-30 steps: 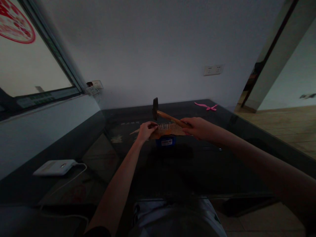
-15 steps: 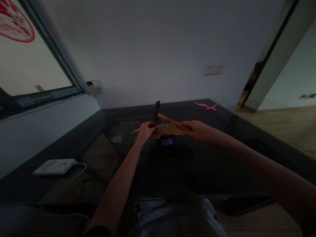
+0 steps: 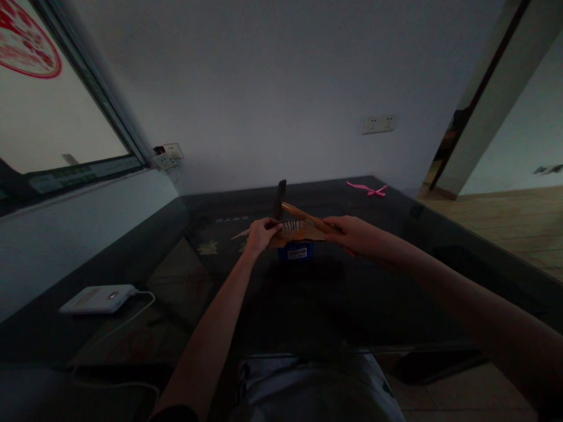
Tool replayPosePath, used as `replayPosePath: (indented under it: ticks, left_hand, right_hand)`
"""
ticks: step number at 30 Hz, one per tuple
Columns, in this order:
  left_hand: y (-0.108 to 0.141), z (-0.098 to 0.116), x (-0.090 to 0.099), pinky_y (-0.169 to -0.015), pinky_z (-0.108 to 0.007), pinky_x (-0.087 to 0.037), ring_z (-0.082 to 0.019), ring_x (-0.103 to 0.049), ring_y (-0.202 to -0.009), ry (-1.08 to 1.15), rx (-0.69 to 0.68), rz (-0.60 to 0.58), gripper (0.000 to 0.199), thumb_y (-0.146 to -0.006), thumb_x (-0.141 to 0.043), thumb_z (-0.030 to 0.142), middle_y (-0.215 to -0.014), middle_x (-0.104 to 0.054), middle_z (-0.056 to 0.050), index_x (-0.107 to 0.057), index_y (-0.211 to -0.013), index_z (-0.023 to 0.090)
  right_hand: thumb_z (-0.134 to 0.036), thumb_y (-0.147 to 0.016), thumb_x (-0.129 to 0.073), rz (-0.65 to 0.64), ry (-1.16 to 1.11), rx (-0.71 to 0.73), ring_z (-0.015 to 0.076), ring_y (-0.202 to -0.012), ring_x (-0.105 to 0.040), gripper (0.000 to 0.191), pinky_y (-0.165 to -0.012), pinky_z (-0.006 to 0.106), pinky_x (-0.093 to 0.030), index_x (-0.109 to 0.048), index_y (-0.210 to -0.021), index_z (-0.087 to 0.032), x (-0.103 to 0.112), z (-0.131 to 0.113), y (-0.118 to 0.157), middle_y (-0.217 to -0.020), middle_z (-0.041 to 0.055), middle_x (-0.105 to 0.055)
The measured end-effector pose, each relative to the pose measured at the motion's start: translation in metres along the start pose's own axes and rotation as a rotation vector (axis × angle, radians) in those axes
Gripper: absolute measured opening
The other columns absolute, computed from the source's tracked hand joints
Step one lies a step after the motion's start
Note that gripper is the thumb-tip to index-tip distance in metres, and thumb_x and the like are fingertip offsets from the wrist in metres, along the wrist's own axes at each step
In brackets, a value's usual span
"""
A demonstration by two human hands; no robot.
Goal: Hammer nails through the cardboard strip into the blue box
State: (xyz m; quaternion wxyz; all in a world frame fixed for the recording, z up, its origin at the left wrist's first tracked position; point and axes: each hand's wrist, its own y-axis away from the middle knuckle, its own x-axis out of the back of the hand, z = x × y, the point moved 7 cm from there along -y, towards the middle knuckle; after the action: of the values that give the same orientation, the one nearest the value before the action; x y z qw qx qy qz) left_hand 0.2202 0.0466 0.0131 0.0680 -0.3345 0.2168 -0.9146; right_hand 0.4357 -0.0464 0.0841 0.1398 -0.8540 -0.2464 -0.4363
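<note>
My right hand (image 3: 349,232) is wrapped round the wooden handle of a hammer (image 3: 305,217), whose dark head stands upright just above the fingertips of my left hand (image 3: 260,234). The left thumb and fingers are pinched together at the left end of a row of several thin dark nails (image 3: 291,225). What sits in that pinch is too small and dark to make out. The nails stick up from a brown, ragged-edged board (image 3: 303,235), which looks like cardboard or wood. Under the board is a blue container (image 3: 295,252) with a white label.
A white power bank (image 3: 99,299) with a cable lies on the dark table (image 3: 281,316) at the left. A pink ribbon (image 3: 372,190) lies near the back right corner. Wall sockets (image 3: 379,123) are on the wall behind, and a window is at the left.
Almost nothing differs. The hammer and both hands hold nearly the same place, with only a very slight shift of the view.
</note>
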Motion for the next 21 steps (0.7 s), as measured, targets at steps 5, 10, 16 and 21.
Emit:
replayPosePath:
  ticks: [5, 10, 16, 21]
  left_hand:
    - [0.001, 0.003, 0.001, -0.067, -0.028, -0.049, -0.017, -0.063, -0.070, 0.009, -0.024, 0.019, 0.015, -0.073, -0.064, 0.028, -0.076, -0.070, -0.006, -0.069, -0.079, 0.015]
    - [0.001, 0.008, 0.003, -0.074, -0.030, -0.052, -0.017, -0.065, -0.076, 0.142, -0.114, 0.010, 0.018, -0.071, -0.065, 0.025, -0.083, -0.069, -0.006, -0.066, -0.086, 0.015]
    - [0.014, 0.025, 0.033, -0.081, -0.031, -0.050, -0.015, -0.063, -0.085, 0.139, -0.234, 0.163, 0.025, -0.078, -0.057, 0.026, -0.094, -0.066, -0.007, -0.059, -0.101, 0.016]
    - [0.041, -0.009, 0.058, -0.079, -0.030, -0.050, -0.015, -0.061, -0.084, 0.172, -0.136, 0.313, 0.016, -0.082, -0.050, 0.028, -0.090, -0.063, -0.006, -0.054, -0.094, 0.018]
  right_hand:
    - [-0.029, -0.083, -0.049, 0.067, -0.148, -0.004, 0.0075, -0.038, -0.042, 0.027, -0.036, 0.020, -0.032, -0.055, -0.104, -0.013, 0.009, 0.005, 0.013, -0.057, -0.0041, -0.046]
    - [-0.039, -0.081, -0.053, 0.253, -0.400, 0.001, 0.0081, -0.044, -0.042, 0.041, -0.038, 0.020, -0.034, -0.052, -0.115, -0.017, 0.007, 0.025, 0.044, -0.062, -0.0040, -0.047]
    - [-0.043, -0.079, -0.055, 0.510, -0.467, -0.128, 0.0119, -0.050, -0.048, 0.049, -0.046, 0.023, -0.042, -0.049, -0.121, -0.018, 0.002, 0.081, 0.098, -0.063, -0.0029, -0.051]
    - [-0.048, -0.072, -0.061, 0.595, -0.315, -0.202, 0.0155, -0.060, -0.054, 0.049, -0.051, 0.025, -0.046, -0.052, -0.112, -0.020, 0.011, 0.130, 0.146, -0.078, 0.0031, -0.059]
